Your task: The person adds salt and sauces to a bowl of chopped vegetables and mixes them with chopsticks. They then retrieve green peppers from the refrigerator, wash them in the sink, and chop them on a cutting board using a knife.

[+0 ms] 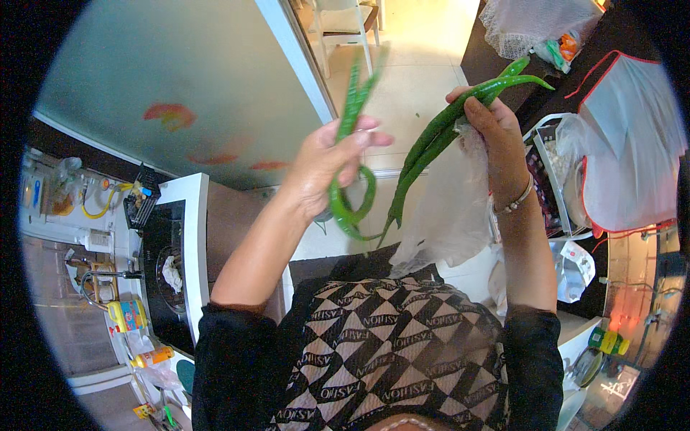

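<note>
My left hand (337, 156) grips several long green chili peppers (351, 102). Their upper ends point away from me and are blurred, while below the hand one pepper curls into a loop. Across from it, my right hand (493, 116) is closed around more long green chili peppers (436, 129), their stem ends slanting down toward the middle. A thin clear plastic bag (447, 204) hangs beneath my right hand, pinched along with the peppers. Both hands are held up in front of my body, apart from each other, above the tiled floor (415, 102).
A counter with a sink (172, 269), faucet (110, 275) and bottles (126, 315) runs along the left. Frosted glass door (178, 64) stands ahead left. At right are a dish rack (550, 178), a red-edged translucent apron (636, 140) and a dark counter (496, 67). A chair (345, 27) stands beyond the doorway.
</note>
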The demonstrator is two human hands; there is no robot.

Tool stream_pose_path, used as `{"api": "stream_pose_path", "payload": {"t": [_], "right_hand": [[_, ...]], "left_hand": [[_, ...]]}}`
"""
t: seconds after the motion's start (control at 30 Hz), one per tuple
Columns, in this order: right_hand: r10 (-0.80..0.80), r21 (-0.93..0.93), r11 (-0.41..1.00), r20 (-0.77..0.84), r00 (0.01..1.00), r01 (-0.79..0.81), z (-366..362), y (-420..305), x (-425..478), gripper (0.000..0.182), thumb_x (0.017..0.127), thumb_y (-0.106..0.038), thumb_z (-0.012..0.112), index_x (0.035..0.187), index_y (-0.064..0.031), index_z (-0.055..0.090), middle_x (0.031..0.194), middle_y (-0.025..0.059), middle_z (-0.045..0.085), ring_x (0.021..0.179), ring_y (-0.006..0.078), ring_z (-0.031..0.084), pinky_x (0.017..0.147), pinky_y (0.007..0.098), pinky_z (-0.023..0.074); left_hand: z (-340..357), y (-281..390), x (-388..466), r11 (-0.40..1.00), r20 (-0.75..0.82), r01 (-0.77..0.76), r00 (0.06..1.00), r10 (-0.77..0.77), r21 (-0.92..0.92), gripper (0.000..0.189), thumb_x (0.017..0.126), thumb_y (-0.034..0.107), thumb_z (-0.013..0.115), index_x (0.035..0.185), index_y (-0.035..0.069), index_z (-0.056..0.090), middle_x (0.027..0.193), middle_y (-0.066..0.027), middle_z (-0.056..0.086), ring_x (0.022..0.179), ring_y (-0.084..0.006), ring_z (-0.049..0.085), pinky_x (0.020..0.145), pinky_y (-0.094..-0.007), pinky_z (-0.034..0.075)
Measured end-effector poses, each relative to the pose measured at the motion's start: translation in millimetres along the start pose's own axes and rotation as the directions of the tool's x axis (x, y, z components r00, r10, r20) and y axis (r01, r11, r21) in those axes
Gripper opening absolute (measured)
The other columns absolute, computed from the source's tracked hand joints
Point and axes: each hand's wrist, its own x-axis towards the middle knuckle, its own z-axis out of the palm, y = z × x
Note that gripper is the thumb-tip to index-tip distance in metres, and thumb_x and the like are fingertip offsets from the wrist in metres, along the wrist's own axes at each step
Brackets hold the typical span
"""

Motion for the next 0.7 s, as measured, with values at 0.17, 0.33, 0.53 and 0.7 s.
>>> {"api": "stream_pose_path", "payload": {"t": [0.17, 0.33, 0.53, 0.7], "right_hand": [[-0.046, 0.016, 0.999, -0.055, 0.997, 0.047, -24, 9, 34, 0.020, 0.088, -0.018, 0.054, 0.098, -0.0018, 0.060, 0.087, 0.0006, 0.059, 0.080, 0.0076, 0.052, 0.074, 0.0211, 0.0411], [-0.140, -0.172, 0.978, -0.130, 0.982, 0.117, -38, 19, 67, 0.017, 0.086, -0.013, 0.056, 0.097, -0.0011, 0.060, 0.083, 0.0003, 0.060, 0.074, 0.0079, 0.053, 0.069, 0.0219, 0.0437], [-0.098, -0.071, 0.994, -0.184, 0.978, 0.086, -51, 19, 109, 0.017, 0.086, -0.013, 0.056, 0.095, 0.0008, 0.057, 0.083, 0.0024, 0.060, 0.077, 0.0092, 0.055, 0.071, 0.0242, 0.0456], [-0.170, -0.069, 0.985, -0.168, 0.971, 0.160, -64, 30, 145, 0.017, 0.086, -0.011, 0.053, 0.097, 0.0004, 0.058, 0.084, 0.0033, 0.061, 0.080, 0.0113, 0.057, 0.075, 0.0258, 0.0463]], "left_hand": [[40, 6, 58, 0.990, 0.100, -0.019, 0.995, 0.005, 0.140, 0.031, 0.080, 0.010, 0.061, 0.109, 0.004, 0.054, 0.089, -0.0028, 0.061, 0.046, -0.0009, 0.039, 0.040, -0.0157, 0.029], [46, 0, 98, 0.955, 0.087, -0.131, 0.990, 0.111, 0.267, 0.034, 0.073, 0.008, 0.070, 0.104, 0.007, 0.055, 0.070, 0.0050, 0.054, 0.048, -0.0029, 0.041, 0.041, -0.0179, 0.032], [44, 19, 158, 0.919, 0.150, -0.106, 0.987, 0.052, 0.380, 0.035, 0.072, 0.011, 0.072, 0.101, 0.004, 0.053, 0.078, -0.0005, 0.057, 0.063, -0.0062, 0.051, 0.054, -0.0197, 0.041], [44, 14, 199, 0.843, 0.196, -0.215, 0.971, 0.133, 0.492, 0.035, 0.071, 0.013, 0.073, 0.097, 0.001, 0.053, 0.080, -0.0019, 0.058, 0.071, -0.0078, 0.053, 0.063, -0.0219, 0.044]]}}
